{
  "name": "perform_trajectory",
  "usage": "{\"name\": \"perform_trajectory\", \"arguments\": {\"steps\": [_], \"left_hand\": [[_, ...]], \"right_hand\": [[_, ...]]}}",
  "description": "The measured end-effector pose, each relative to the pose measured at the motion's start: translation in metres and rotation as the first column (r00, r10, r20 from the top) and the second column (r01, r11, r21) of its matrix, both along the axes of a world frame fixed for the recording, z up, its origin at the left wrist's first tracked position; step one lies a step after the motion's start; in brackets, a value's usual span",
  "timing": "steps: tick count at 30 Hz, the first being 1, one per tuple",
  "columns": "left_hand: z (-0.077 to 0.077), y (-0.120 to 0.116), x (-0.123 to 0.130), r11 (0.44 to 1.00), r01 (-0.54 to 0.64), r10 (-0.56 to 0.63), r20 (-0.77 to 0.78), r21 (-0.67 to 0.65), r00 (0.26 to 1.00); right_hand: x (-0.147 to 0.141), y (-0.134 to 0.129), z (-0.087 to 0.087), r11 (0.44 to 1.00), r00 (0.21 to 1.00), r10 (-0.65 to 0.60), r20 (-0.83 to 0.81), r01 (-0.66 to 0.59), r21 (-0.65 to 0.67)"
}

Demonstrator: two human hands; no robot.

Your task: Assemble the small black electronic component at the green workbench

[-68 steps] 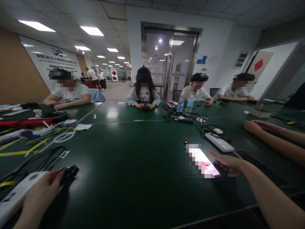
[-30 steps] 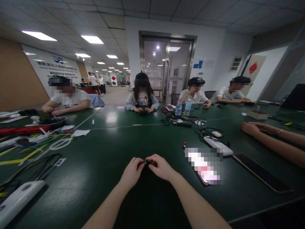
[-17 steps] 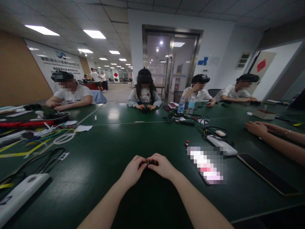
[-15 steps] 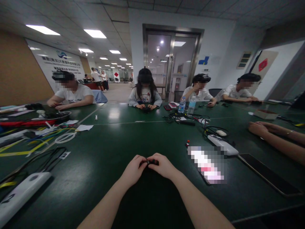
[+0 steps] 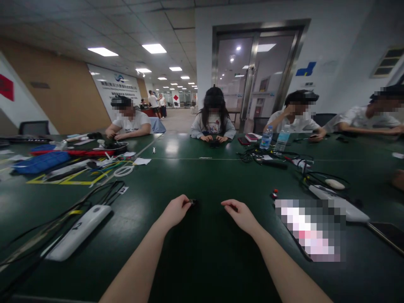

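Note:
My left hand (image 5: 178, 211) is closed, its thumb and fingertips pinching a small dark object (image 5: 193, 203) just above or on the green table. The object's kind is too small and dark to make out. Apart from it, to the right, is my right hand (image 5: 241, 213), with its fingers pointing left and slightly apart. Nothing clear shows in that hand, though the gap under the forefinger is dark. A phone with a lit, blurred-out screen (image 5: 304, 231) lies right of my right hand, with a small red-and-dark item (image 5: 274, 193) just beyond its far end.
A white power strip (image 5: 80, 232) with black cables lies at left, another power strip (image 5: 339, 202) at right. Beyond are a blue tray (image 5: 42, 163), a coiled white cable (image 5: 124, 171), tangled black cables (image 5: 252, 155) and water bottles (image 5: 266, 138). Several people wearing headsets sit around the green table (image 5: 202, 181).
My hands have drawn apart; the right has let go of the small dark object, which stays in my left. The view has turned left, bringing the blue tray into sight.

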State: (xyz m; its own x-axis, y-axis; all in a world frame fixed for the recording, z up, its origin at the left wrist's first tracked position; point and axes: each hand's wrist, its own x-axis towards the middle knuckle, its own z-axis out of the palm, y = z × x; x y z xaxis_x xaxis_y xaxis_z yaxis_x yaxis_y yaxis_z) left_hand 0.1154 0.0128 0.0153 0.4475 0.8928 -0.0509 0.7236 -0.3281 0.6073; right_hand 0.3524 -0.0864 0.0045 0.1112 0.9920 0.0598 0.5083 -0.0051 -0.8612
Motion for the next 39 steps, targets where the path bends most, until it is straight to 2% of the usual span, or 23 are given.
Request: {"name": "perform_trajectory", "arguments": {"steps": [5, 10, 15, 17, 20, 26, 32, 39], "left_hand": [[0.001, 0.024, -0.055, 0.983, -0.17, 0.173, -0.054, 0.068, 0.983], [-0.004, 0.038, -0.108, 0.926, -0.363, 0.37, -0.055, 0.104, 0.928], [-0.014, 0.039, -0.14, 0.881, -0.458, 0.459, 0.018, 0.12, 0.888], [-0.016, 0.038, -0.144, 0.874, -0.471, 0.47, 0.033, 0.124, 0.882], [-0.015, 0.035, -0.144, 0.866, -0.48, 0.483, 0.018, 0.142, 0.876], [-0.008, 0.03, -0.137, 0.852, -0.443, 0.479, -0.076, 0.279, 0.874], [-0.007, 0.028, -0.138, 0.859, -0.425, 0.466, -0.091, 0.287, 0.88], [-0.006, 0.028, -0.138, 0.866, -0.413, 0.453, -0.095, 0.281, 0.886]], "right_hand": [[0.003, 0.003, 0.0, 0.998, 0.996, -0.041, -0.075, 0.038, -0.042], [0.005, 0.004, -0.001, 0.991, 0.988, -0.087, -0.127, 0.073, -0.111], [0.01, 0.009, -0.008, 0.992, 0.992, -0.086, -0.088, 0.077, -0.102], [0.012, 0.011, -0.011, 0.992, 0.994, -0.086, -0.072, 0.079, -0.096], [0.014, 0.013, -0.013, 0.985, 0.994, -0.09, -0.065, 0.079, -0.154], [0.014, 0.012, -0.011, 0.975, 0.989, -0.125, -0.073, 0.109, -0.191], [0.015, 0.012, -0.012, 0.974, 0.99, -0.118, -0.073, 0.101, -0.204], [0.019, 0.014, -0.016, 0.983, 0.995, -0.094, -0.035, 0.088, -0.162]]}}
